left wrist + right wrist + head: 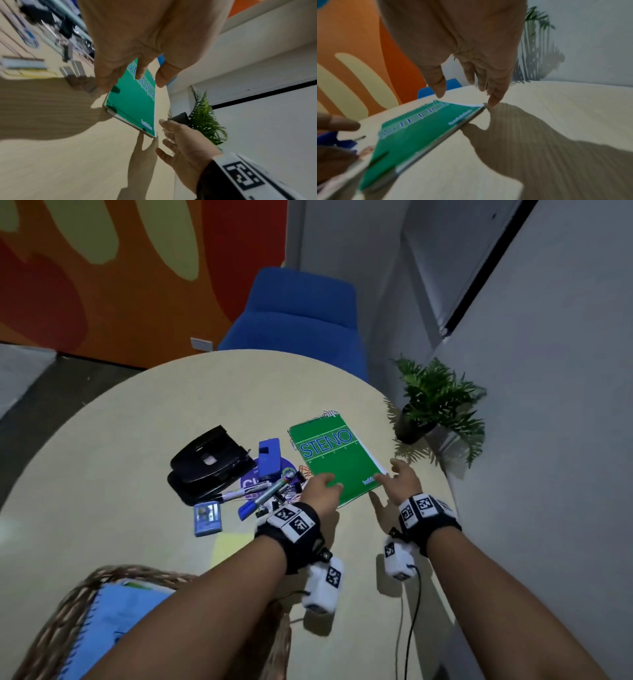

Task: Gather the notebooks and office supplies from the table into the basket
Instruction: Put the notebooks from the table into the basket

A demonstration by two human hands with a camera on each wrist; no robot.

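A green spiral "STENO" notebook [337, 457] lies flat on the round beige table [137, 412], right of centre. My left hand [323, 487] reaches over its near left edge with fingers spread and straight, the thumb beside the edge in the left wrist view [133, 81]. My right hand [399, 477] is open at the near right corner; a fingertip [493, 102] touches that corner of the notebook [423, 135]. Neither hand holds anything. The wicker basket [68, 604] at the near left holds a blue notebook [116, 621].
A pile sits left of the notebook: a black hole punch [205, 467], a blue stapler [269, 457], markers [270, 491], clips and a small blue box [207, 518]. A potted fern [435, 405] stands at the table's right edge by the wall. A blue chair [298, 309] is behind.
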